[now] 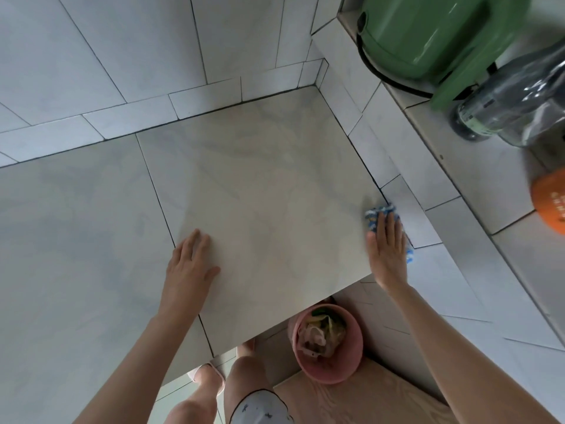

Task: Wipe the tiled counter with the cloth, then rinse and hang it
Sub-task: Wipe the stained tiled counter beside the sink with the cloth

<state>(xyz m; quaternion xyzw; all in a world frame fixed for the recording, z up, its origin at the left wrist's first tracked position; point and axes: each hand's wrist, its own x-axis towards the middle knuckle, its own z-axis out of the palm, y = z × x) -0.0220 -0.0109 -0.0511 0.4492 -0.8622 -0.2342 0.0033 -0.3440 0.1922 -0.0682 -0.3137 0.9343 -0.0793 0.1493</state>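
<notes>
The tiled counter (260,179) is a pale beige surface that fills the middle of the view and meets white tiled walls at the back and right. A blue and white cloth (376,213) lies at the counter's right edge against the wall. My right hand (386,249) presses flat on the cloth, fingers together, covering most of it. My left hand (191,264) rests flat on the bare counter near a tile joint, fingers slightly spread, holding nothing.
A raised tiled ledge on the right carries a green appliance (428,41), a dark glass container (504,111) and an orange object (550,200). A pink bin (327,344) with rubbish stands on the floor below the counter's front edge, beside my legs.
</notes>
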